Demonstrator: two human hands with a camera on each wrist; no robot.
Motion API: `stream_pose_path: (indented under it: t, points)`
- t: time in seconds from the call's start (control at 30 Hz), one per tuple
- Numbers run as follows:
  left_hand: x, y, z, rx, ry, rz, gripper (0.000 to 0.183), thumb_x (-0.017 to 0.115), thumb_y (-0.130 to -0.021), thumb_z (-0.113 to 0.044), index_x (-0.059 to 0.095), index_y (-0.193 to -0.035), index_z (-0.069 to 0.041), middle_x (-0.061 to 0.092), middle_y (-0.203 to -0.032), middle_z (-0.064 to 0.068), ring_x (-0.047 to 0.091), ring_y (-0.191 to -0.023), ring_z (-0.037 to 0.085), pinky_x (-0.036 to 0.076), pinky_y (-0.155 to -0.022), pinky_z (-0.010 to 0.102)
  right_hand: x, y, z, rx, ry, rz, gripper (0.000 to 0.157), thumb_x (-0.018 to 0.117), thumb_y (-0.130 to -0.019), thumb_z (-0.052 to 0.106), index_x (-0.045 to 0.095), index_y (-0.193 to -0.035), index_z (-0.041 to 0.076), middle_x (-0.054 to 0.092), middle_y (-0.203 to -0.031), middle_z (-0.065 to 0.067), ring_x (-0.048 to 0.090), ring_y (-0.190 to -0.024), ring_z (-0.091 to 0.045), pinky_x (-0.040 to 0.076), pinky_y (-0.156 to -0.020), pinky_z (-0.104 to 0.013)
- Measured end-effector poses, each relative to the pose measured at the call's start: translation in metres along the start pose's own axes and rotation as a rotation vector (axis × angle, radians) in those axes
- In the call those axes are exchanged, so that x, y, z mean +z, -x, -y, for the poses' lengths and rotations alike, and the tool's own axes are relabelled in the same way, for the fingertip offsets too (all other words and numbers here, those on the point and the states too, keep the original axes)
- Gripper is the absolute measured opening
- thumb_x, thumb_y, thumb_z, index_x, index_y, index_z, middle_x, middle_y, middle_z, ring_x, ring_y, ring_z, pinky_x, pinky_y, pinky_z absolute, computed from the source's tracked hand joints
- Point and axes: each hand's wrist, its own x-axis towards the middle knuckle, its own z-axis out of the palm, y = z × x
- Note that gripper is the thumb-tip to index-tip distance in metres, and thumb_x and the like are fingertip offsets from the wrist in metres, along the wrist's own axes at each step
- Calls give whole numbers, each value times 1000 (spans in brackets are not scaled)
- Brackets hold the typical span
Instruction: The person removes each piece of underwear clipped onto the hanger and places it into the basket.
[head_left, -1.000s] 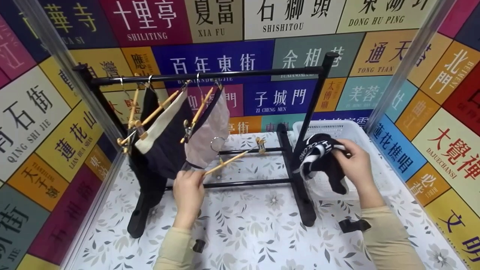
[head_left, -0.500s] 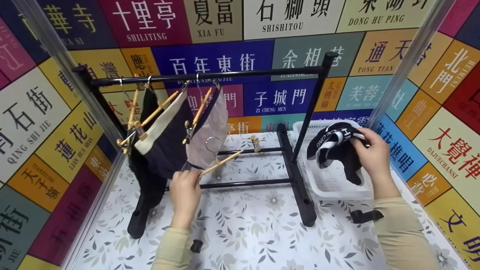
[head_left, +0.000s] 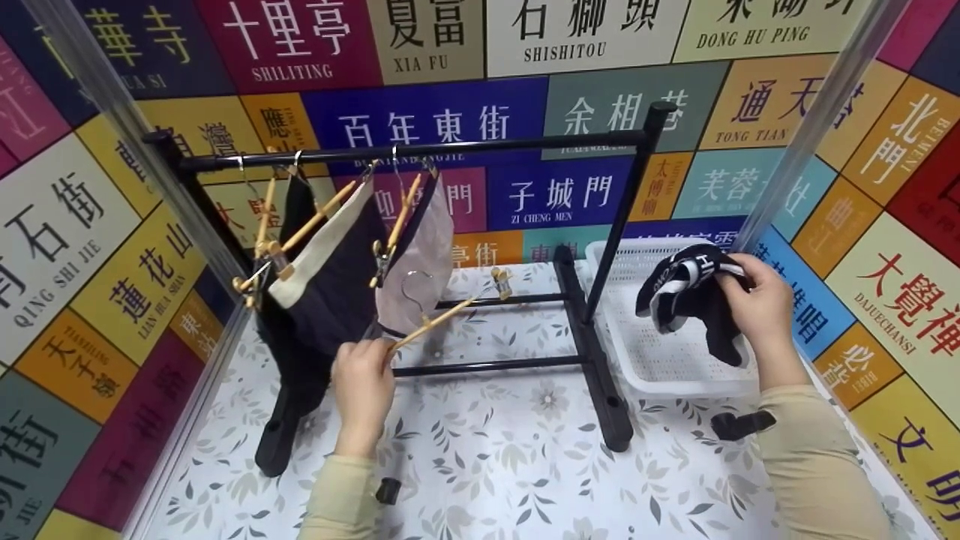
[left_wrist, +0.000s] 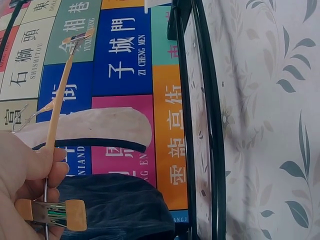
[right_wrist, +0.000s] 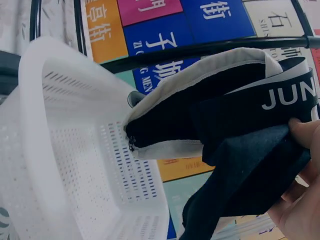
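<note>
My left hand (head_left: 364, 390) grips one end of a wooden clip hanger (head_left: 435, 324), whose free end and metal hook point up and to the right. In the left wrist view, one of its clips (left_wrist: 52, 214) sits right by my fingers. My right hand (head_left: 766, 311) pinches black underpants (head_left: 694, 296) by the waistband, with the cloth hanging folded below. White lettering runs along that waistband (right_wrist: 285, 95) in the right wrist view. The underpants overlap the white plastic basket (head_left: 675, 388) in the head view.
A black rack (head_left: 510, 146) stands in the middle. On its left side hang several clip hangers bearing dark underpants (head_left: 341, 274) and pale pink underpants (head_left: 416, 255). The rack's right foot (head_left: 600, 390) lies between my hands, beside the basket. Sign-covered walls enclose the table.
My right hand has carried the underpants to the right, farther over the basket. My left hand has shifted slightly left with the hanger.
</note>
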Motion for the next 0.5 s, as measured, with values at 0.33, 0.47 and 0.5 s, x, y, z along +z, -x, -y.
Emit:
stream_pose_path:
  t: [0.33,0.47,0.5]
  points:
    - [-1,-1,5,-8,-15,-4,12,78,-77,-3,72,-86,-8,69,-79,8,55,-72,37,42,-60,51,0,-7,-11,-9,52,55,24,66,-94,16,68,-115,4,66,-119,-19,57,-114,-37,39,-97,-50]
    - [-3,-1,6,-17,-15,-6,11,77,-77,-5,72,-86,-9,68,-78,7,55,-73,36,41,-60,51,2,-8,-17,-38,55,71,24,67,-93,13,69,-115,4,65,-121,-19,56,-117,-40,39,-99,-52]
    - [-3,-1,6,-17,-15,-7,11,77,-78,-5,72,-86,-9,68,-78,7,55,-73,36,41,-61,51,3,-8,-18,-44,57,74,24,67,-92,13,69,-115,4,65,-122,-20,56,-117,-41,39,-99,-52]
